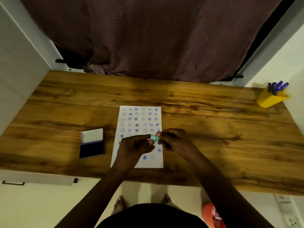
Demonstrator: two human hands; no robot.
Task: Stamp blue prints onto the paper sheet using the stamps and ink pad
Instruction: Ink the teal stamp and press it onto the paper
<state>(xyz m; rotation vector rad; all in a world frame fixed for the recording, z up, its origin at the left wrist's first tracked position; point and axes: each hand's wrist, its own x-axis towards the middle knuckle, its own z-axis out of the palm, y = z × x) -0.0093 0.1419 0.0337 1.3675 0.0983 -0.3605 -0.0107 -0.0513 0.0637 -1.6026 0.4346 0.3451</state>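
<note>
Risking a smudge, we judge: wet rows lie right under our wrists on the paper sheet [139, 122], and a slip drops the stamp [154, 137]. Left hand [134, 147] and right hand [174, 142] both pinch that small teal stamp by the fingertips above the sheet. Ink pad [91, 145] sits open, left of it.

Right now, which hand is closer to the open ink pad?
Left. The left hand is over the paper sheet, just right of the ink pad. The right hand is farther right, at the sheet's right edge. Both pinch a teal stamp.
</note>
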